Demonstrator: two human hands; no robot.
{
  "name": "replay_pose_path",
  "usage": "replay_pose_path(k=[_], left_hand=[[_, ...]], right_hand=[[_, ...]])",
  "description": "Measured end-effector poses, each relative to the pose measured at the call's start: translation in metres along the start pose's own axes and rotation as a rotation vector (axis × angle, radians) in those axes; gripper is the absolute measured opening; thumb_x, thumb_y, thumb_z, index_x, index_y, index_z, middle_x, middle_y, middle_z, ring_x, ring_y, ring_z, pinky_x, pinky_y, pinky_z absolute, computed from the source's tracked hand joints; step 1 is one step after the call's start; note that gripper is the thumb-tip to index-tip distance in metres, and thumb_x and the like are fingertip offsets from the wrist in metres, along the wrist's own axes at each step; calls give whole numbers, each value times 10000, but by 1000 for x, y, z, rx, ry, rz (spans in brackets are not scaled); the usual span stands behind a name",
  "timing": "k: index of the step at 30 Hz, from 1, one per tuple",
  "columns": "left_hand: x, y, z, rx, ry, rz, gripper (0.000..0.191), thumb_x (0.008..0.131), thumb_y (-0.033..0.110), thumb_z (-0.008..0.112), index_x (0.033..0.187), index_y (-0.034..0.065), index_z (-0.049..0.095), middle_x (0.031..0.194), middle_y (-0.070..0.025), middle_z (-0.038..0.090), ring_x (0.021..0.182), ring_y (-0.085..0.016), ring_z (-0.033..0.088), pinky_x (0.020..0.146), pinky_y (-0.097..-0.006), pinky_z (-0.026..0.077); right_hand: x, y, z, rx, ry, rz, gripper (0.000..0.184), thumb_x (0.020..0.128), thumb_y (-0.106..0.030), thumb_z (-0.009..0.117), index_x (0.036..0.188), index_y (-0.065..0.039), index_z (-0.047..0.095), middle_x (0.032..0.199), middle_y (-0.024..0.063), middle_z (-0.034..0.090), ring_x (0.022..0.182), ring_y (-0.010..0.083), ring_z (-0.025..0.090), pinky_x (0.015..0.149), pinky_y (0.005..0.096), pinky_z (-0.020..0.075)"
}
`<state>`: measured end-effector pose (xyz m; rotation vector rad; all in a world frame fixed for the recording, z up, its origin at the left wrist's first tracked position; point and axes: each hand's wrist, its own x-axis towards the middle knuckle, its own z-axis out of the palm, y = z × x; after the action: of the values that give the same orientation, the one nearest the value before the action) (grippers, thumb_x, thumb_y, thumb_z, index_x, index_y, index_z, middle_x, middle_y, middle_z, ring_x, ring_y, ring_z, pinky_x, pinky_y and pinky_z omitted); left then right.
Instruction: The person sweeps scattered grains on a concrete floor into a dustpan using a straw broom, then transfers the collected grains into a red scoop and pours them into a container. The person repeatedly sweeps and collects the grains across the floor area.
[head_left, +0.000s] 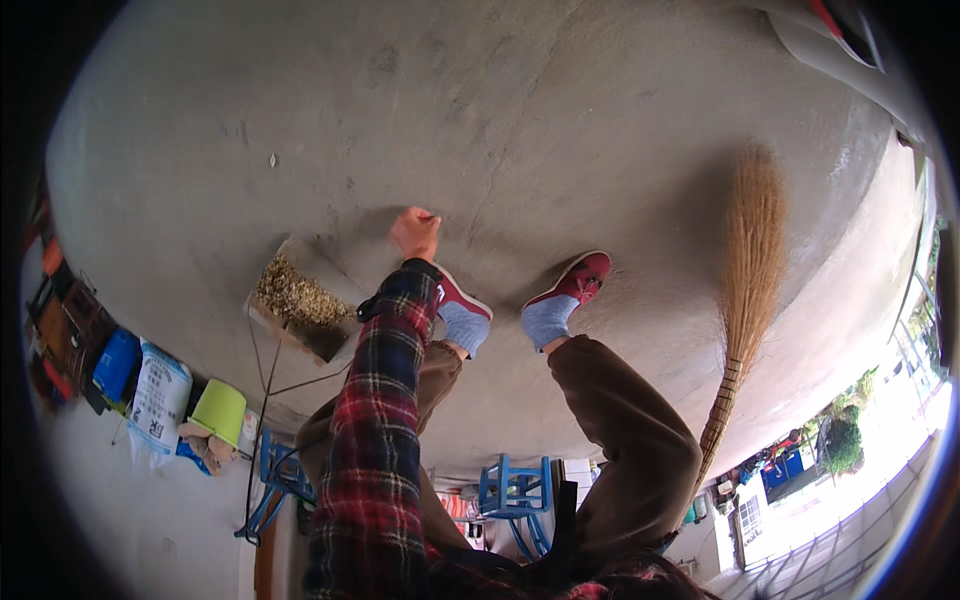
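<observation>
My left hand (416, 232), in a plaid sleeve, is over the concrete floor (420, 135) just ahead of my left shoe (463, 298). Its fingers are closed, and a small dark bit shows at the fingertips, too small to name. Left of the forearm lies a long-handled dustpan (330, 343), holding a heap of pale, husk-like debris (296, 294). Thin rods rise from the pan to its handle. To the right, a straw broom (754, 240) leans with its bristles forward and its handle passing behind my right knee. My right hand is out of view.
Blue stools (516, 484) stand behind my legs. Along the left wall are a yellow-green bucket (219, 411), a white printed sack (159, 401) and a blue container (117, 365). A pale scrap (273, 160) lies on the floor. My right shoe (577, 281) is near the middle.
</observation>
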<state>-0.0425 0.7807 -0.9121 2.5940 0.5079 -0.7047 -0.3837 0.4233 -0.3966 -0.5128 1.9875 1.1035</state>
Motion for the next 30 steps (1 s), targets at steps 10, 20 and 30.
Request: replay_pose_path(k=[10,20,30], left_hand=[[-6,7,0,-91,16,-33,101,576,121,672,647,61,631,644,-88,622,606,-222,607,594,-308,474],[-100,109,-67,-968,-595,-436,90,660,25,625,744,-5,636,664,-74,622,550,-135,589,524,-221,489],[-204,353,-253,-1287,-1022,-291,177,764,72,627,905,-30,596,848,-89,606,774,-156,597,728,-250,494]], right_hand=[[3,-24,-5,-69,-10,46,323,777,-112,551,1081,-26,484,707,39,570,581,142,553,547,267,481],[-11,-3,-22,-100,-94,-12,323,777,-114,553,1079,-22,485,709,39,572,589,143,556,547,264,479],[-47,47,-58,-61,-268,-44,322,777,-116,556,1076,-19,486,711,39,575,596,145,559,547,261,476]])
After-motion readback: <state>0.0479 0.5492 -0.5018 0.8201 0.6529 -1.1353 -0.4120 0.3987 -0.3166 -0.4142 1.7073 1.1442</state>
